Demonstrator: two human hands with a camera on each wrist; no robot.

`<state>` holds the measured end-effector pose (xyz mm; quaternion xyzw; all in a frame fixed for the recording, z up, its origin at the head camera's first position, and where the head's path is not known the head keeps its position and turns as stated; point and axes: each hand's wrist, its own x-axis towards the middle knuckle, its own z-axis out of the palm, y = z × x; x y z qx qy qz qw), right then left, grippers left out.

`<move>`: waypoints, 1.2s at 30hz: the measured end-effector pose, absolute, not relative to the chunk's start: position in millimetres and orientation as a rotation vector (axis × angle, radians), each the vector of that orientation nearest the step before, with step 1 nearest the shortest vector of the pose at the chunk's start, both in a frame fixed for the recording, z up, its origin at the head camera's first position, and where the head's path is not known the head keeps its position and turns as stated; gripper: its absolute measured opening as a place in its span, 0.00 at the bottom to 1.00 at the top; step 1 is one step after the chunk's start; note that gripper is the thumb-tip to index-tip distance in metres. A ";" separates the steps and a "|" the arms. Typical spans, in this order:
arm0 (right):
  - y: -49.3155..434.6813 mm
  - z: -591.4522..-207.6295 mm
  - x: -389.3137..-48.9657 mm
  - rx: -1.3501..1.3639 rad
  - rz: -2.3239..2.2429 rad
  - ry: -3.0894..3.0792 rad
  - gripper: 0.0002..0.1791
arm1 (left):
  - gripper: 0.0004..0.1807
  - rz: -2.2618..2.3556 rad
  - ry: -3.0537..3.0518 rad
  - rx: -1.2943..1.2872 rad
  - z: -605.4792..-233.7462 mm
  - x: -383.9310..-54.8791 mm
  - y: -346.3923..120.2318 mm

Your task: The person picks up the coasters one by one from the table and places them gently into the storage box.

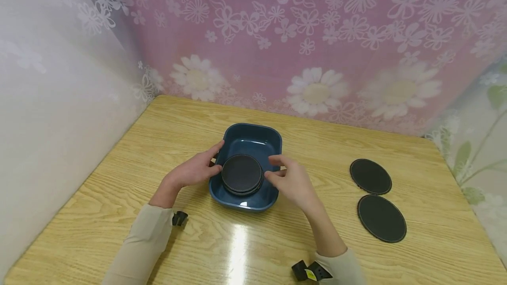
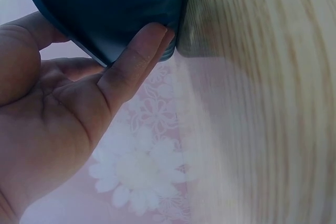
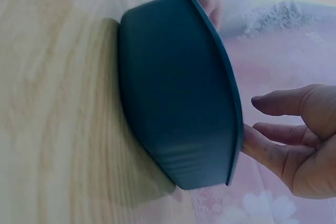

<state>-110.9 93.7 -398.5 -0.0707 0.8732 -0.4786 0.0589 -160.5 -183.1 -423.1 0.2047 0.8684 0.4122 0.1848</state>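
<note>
A dark blue plastic basin stands on the wooden table. Inside its near half lies a stack of round black coasters with stitched edges. My left hand grips the basin's left wall; its thumb reaches over the rim beside the stack. In the left wrist view, a finger of that hand lies against the outer wall. My right hand hovers at the right rim, thumb and forefinger apart near the stack's right edge. In the right wrist view, a finger of this hand meets the rim.
Two more round black coasters, a far one and a near one, lie flat on the table at the right. A pink flowered curtain hangs behind the table's far edge.
</note>
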 end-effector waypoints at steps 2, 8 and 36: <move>101.4 -397.6 -112.2 -0.205 -1.473 2.638 0.24 | 0.40 1.167 2.450 0.571 -422.9 -160.8 -182.6; 129.9 -394.4 -116.6 -0.187 -1.508 2.663 0.24 | 0.40 1.168 2.466 0.572 -422.6 -161.0 -181.8; 307.6 -401.9 -93.9 0.051 -0.987 2.806 0.43 | 0.39 1.341 2.520 0.379 -423.1 -153.2 -158.0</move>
